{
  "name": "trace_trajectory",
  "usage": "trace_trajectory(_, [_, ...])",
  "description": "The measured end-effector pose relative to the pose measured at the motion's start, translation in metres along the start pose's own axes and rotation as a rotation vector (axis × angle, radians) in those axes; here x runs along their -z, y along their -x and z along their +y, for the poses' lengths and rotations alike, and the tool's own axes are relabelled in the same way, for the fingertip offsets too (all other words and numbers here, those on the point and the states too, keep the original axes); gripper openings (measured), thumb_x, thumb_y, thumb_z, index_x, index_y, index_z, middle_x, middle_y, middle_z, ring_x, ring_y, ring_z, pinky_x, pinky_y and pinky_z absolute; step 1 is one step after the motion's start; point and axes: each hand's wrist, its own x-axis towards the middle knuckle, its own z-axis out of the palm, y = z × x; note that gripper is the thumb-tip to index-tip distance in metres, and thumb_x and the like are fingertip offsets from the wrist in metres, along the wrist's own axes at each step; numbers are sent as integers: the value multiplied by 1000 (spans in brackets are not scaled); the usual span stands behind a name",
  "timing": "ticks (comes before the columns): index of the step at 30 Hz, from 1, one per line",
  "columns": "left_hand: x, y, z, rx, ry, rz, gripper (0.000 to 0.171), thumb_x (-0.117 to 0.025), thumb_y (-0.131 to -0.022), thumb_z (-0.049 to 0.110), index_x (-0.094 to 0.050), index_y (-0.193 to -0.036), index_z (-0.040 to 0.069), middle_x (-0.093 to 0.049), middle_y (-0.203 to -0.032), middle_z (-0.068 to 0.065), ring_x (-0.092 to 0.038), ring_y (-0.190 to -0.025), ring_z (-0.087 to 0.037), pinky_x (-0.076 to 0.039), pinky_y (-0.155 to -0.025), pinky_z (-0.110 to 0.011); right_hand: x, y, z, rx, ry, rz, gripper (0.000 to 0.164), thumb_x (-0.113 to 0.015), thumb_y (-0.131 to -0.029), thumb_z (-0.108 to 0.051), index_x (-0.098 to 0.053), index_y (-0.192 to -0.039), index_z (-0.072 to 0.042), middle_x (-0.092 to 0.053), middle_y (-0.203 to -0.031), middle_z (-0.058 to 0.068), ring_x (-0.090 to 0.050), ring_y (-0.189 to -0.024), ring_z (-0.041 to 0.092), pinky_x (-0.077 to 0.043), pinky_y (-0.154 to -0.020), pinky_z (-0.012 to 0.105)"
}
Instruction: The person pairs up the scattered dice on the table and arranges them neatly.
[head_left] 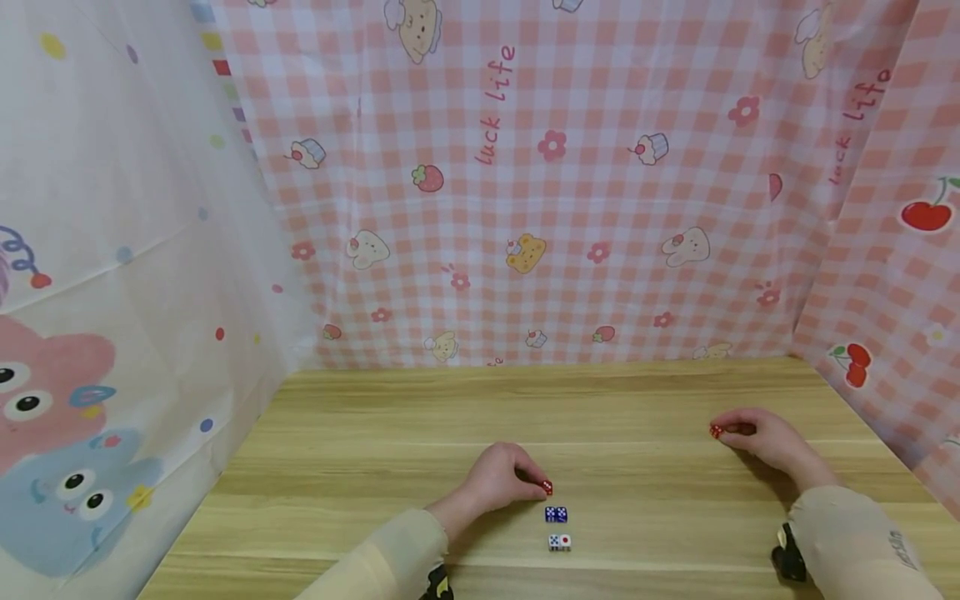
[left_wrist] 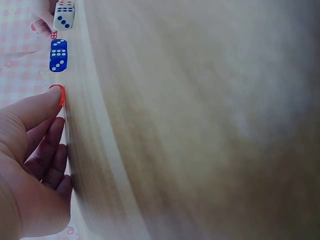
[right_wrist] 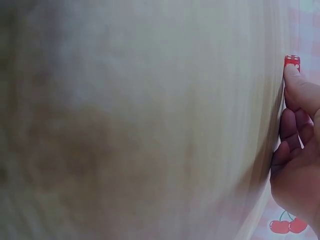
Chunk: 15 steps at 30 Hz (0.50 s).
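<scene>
My left hand (head_left: 501,479) pinches a red die (head_left: 547,488) between thumb and fingertips at the middle of the table. Just in front of that die, on the near side, lie two blue dice (head_left: 556,514) side by side. Closer to me sits a pair of white dice (head_left: 559,542), also touching each other. Over at the right, my right hand (head_left: 765,440) grips another red die (head_left: 716,431), which shows clearly past the thumb in the right wrist view. The left thumb covers most of its red die (left_wrist: 62,95) in the left wrist view.
The wood-grain table (head_left: 375,417) ends at a pink checked cloth (head_left: 555,200) behind it. A white cartoon-print cloth (head_left: 172,275) hangs on the left side, and a cherry-print cloth (head_left: 900,292) on the right. Black wrist devices (head_left: 789,554) show below the sleeves.
</scene>
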Motion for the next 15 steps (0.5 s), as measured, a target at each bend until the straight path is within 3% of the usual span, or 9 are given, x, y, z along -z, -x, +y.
trace_trajectory(9, [0, 0, 0, 4, -2, -8, 11, -88, -74, 13, -80, -82, 15, -69, -76, 13, -58, -74, -1, -47, -73, -22, -3, 0, -5, 10, -15, -38, 22, -72, -91, -10, -70, -105, 5, -70, -93, 8, -57, -80, 1, -47, -71, 23])
trace_trajectory(15, [0, 0, 1, -4, -9, -5, 12, -88, -74, 13, -80, -82, 15, -69, -76, 13, -57, -73, 0, -47, -73, -22, -10, -2, -8, 141, -99, -71, 18, -72, -88, -1, -68, -101, 11, -71, -88, 9, -59, -77, -1, -48, -68, 20])
